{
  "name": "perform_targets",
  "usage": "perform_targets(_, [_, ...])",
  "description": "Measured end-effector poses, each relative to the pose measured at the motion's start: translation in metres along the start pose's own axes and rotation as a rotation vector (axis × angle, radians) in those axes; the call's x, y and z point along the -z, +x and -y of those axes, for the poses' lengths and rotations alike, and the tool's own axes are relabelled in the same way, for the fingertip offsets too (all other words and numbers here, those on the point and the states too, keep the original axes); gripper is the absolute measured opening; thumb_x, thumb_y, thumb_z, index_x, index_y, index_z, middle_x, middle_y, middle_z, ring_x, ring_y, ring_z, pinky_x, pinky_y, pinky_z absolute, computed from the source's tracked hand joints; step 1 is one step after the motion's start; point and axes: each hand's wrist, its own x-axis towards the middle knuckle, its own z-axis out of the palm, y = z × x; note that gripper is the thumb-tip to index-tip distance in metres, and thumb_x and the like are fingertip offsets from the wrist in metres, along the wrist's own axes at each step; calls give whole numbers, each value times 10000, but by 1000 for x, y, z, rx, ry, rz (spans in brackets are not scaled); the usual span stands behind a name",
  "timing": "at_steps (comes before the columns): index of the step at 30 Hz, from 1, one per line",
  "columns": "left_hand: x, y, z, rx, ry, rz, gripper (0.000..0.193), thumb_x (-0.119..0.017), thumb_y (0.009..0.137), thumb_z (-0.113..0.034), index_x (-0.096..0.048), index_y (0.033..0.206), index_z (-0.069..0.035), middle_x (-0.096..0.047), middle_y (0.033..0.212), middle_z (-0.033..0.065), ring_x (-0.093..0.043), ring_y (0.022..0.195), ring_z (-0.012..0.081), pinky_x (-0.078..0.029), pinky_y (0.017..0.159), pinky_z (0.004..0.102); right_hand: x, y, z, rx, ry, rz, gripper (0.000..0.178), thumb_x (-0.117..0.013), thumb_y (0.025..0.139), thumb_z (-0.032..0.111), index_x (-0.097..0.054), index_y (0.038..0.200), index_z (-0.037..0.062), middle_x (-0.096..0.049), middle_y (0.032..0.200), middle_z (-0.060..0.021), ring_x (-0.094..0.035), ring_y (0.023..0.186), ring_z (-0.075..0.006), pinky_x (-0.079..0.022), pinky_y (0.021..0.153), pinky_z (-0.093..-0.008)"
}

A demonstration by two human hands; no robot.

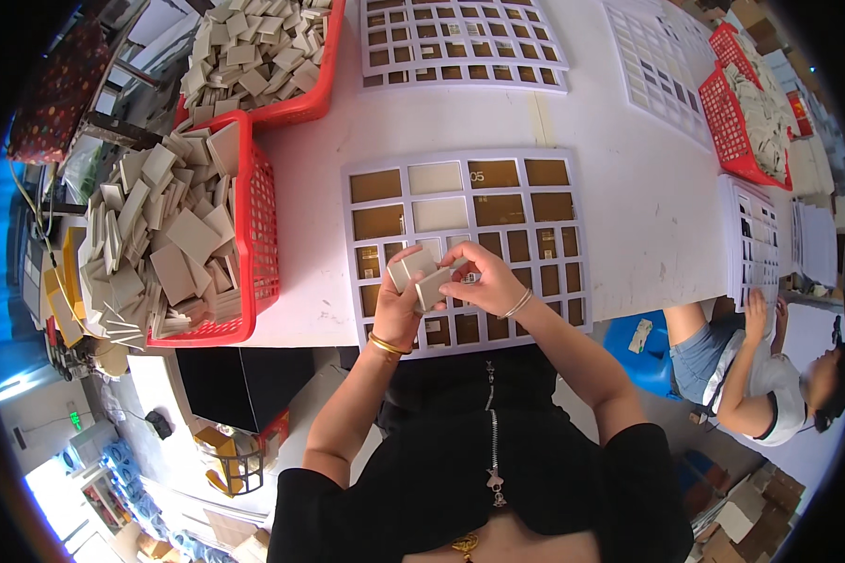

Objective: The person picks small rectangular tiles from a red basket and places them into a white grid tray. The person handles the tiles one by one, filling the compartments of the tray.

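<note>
tiles [430, 290], pale, above white compartmented tray [465, 156]: left hand [399, 308] grasping them, right hand [486, 281] pinching at one's edge; step, apparently, separating them; next move likely calls for squaring one to a compartment [499, 208]

A black, zip-fronted, short-sleeved top [413, 469] is worn with a gold pendant [465, 544] and wrist bangles [388, 346].

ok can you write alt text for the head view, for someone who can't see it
A person's left hand and right hand hold pale tiles above a white grid frame with mostly brown cells. To the left, red baskets are heaped with similar tiles; at far right, another person sits beside the table.
</note>
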Motion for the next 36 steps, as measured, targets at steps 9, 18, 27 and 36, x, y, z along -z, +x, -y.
perform_targets(9, [7, 0, 2, -252, 392, -219, 400, -644, 894, -219, -479, 1222, -59, -621, 960, 91, -650, 744, 173, -438, 388, 215, 21, -11, 6, -182, 252, -210, 226, -633, 853, 66, -539, 1058, 48, -633, 923, -46, -632, 751, -105, -495, 507, -221])
perform_targets(18, [39, -14, -12, 93, 88, -236, 448, -475, 856, -148, -441, 1295, -69, -564, 1100, 117, -629, 904, 237, -509, 490, 280, 22, -19, -19, 49, -493, 23, 126, -624, 800, 61, -595, 923, 56, -646, 828, -103, -636, 776, -282, -500, 680, -353])
perform_targets(27, [44, -16, 2, 15, 246, -182, 420, -552, 915, -82, -411, 1310, -53, -581, 1084, 81, -612, 844, 146, -510, 501, 234, 7, -12, -17, 251, -952, -93, 201, -737, 669, 104, -569, 777, 85, -502, 887, -47, -549, 812, -244, -468, 655, -368])
perform_targets(36, [30, -16, 3, -22, 304, -186, 352, -595, 878, -70, -495, 1215, -56, -597, 1001, 55, -593, 782, 103, -494, 478, 215, 7, -11, -8, 265, -926, -192, 276, -764, 693, 148, -592, 898, 76, -559, 896, -35, -541, 763, -200, -459, 659, -332])
